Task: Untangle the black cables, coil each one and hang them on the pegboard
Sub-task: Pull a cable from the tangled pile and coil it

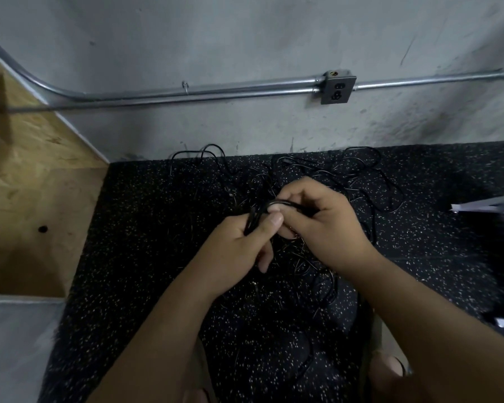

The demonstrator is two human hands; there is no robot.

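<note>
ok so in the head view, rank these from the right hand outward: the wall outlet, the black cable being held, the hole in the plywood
1. black cable: pinched by the right hand itself, at its left edge.
2. wall outlet: up on the wall, beyond the hand.
3. hole in the plywood: far off to the left, clearly the farthest.

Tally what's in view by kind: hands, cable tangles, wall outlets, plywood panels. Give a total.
2 hands: left hand, right hand
1 black cable tangle, held by both; separate cables uncountable
1 wall outlet
1 plywood panel
Total: 5
</note>
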